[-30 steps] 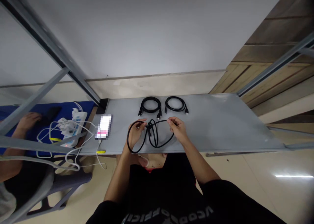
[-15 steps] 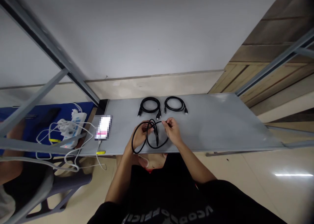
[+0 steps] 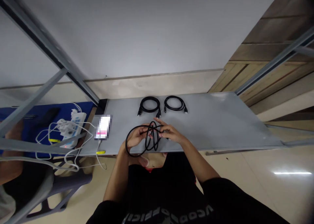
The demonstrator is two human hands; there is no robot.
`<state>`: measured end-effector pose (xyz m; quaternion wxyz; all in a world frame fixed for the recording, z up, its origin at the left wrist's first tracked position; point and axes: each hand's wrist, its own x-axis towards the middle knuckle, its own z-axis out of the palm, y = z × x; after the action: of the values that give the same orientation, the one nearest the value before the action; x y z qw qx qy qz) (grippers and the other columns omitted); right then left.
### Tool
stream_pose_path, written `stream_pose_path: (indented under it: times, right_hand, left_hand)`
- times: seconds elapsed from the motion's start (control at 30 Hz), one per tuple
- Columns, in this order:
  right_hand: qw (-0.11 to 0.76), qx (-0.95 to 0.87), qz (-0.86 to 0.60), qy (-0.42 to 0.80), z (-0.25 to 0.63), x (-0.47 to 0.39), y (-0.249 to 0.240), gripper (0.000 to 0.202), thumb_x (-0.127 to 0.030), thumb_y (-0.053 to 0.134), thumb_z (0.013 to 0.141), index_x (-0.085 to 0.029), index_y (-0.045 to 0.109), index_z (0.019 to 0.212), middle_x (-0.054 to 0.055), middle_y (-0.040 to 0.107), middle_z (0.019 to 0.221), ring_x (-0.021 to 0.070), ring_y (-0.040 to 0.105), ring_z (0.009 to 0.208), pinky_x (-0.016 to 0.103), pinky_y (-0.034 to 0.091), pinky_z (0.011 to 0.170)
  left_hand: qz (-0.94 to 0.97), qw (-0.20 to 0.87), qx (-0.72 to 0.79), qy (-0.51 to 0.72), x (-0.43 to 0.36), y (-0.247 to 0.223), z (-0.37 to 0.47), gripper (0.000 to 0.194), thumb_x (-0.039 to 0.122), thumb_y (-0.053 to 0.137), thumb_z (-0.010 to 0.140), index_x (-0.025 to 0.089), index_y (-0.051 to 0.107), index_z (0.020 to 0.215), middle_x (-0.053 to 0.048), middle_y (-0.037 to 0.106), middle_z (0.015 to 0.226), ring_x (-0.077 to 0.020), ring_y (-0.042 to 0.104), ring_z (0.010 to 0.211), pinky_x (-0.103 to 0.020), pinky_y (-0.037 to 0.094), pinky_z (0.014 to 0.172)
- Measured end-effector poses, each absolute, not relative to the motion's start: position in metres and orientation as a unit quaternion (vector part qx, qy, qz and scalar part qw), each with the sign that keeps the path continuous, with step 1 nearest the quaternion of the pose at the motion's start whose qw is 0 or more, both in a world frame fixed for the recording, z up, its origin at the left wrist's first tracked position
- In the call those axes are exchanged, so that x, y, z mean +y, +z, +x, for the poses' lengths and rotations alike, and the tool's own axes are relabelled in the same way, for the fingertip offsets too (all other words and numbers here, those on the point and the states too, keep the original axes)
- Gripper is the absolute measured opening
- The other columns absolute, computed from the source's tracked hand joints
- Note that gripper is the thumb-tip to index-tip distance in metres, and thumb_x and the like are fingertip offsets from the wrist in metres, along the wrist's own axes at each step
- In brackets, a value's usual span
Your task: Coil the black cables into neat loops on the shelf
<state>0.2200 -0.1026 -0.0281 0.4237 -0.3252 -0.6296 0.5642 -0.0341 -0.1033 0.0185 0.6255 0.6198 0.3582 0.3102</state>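
In the head view, a loose black cable (image 3: 152, 127) is held by both hands just above the near edge of the grey worktop (image 3: 220, 126); its several loops are crossed between the hands, and the widest loop is hung toward seven o'clock, past the edge. By the left hand (image 3: 138, 135), at nine o'clock of the crossing, the cable is gripped with curled fingers. By the right hand (image 3: 171, 133), at three o'clock, the cable is pinched between thumb and fingers, while one finger is stretched toward eleven o'clock. Whether the cable is also touched by the worktop cannot be told. At twelve o'clock from the held cable, a thick coiled cable (image 3: 150, 111) is laid flat, with its plug ends turned to seven and five o'clock. Between one and two o'clock, just beside it, a thinner coiled cable (image 3: 174, 110) is laid, and its white-tipped plug is seen at four o'clock of the coil. At nine o'clock, a phone (image 3: 103, 127) with a blurred screen is placed on the worktop, and farther the same way a white power strip (image 3: 78, 121) is seen on a blue surface (image 3: 14, 111). Between eight and nine o'clock, another person's arm (image 3: 11, 166) is partly seen behind the grey frame (image 3: 29, 144).
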Motion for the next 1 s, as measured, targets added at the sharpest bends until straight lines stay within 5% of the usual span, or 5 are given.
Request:
stream_pose_path:
  times: [0.23,0.4,0.57,0.7,1.0]
  right_hand:
    - [0.366,-0.578,-0.324,0.653,0.223,-0.107,-0.016,0.042,-0.066,0.088,0.075,-0.024,0.084,0.067,0.007,0.081,0.083,0.0275,0.075,0.087,0.040,0.058,0.082]
    - [0.471,-0.447,-0.355,0.672,0.242,-0.108,-0.021,0.041,-0.061,0.091,0.062,-0.025,0.074,0.051,0.008,0.085,0.093,0.0292,0.076,0.092,0.044,0.058,0.094]
    - [0.472,-0.467,-0.364,0.654,0.248,-0.107,-0.023,0.056,-0.074,0.089,0.066,-0.026,0.069,0.047,0.009,0.086,0.096,0.0296,0.076,0.091,0.046,0.060,0.092]
    - [0.378,-0.551,-0.406,0.623,0.227,-0.105,-0.023,0.061,-0.077,0.082,0.082,-0.025,0.073,0.052,0.010,0.082,0.082,0.0258,0.077,0.083,0.040,0.060,0.082]
    - [0.536,-0.427,-0.382,0.620,0.227,-0.099,-0.034,0.067,-0.070,0.091,0.074,-0.023,0.053,0.046,0.010,0.082,0.130,0.0322,0.073,0.129,0.044,0.059,0.103]
  left_hand:
    - [0.585,0.658,0.368,0.299,-0.105,0.028,-0.039,0.055,0.052,0.093,0.081,0.018,0.085,0.123,-0.015,0.084,0.097,-0.0241,0.073,0.075,-0.032,0.053,0.064]
    - [0.563,0.620,0.426,0.342,-0.101,0.021,-0.063,0.059,0.042,0.089,0.082,0.021,0.079,0.136,-0.013,0.084,0.107,-0.0193,0.071,0.083,-0.026,0.049,0.064]
    - [0.539,0.567,0.484,0.391,-0.097,0.008,-0.061,0.063,0.066,0.070,0.092,0.017,0.078,0.131,-0.010,0.081,0.098,-0.0164,0.061,0.070,-0.027,0.044,0.059]
    - [0.649,0.409,0.533,0.358,-0.098,-0.002,-0.028,0.037,0.043,0.081,0.085,0.019,0.077,0.113,-0.007,0.080,0.101,-0.0238,0.071,0.090,-0.035,0.056,0.086]
    - [0.617,0.425,0.573,0.333,-0.091,-0.003,-0.033,0.008,0.019,0.057,0.079,0.022,0.065,0.080,-0.001,0.068,0.074,-0.0217,0.063,0.075,-0.034,0.049,0.077]
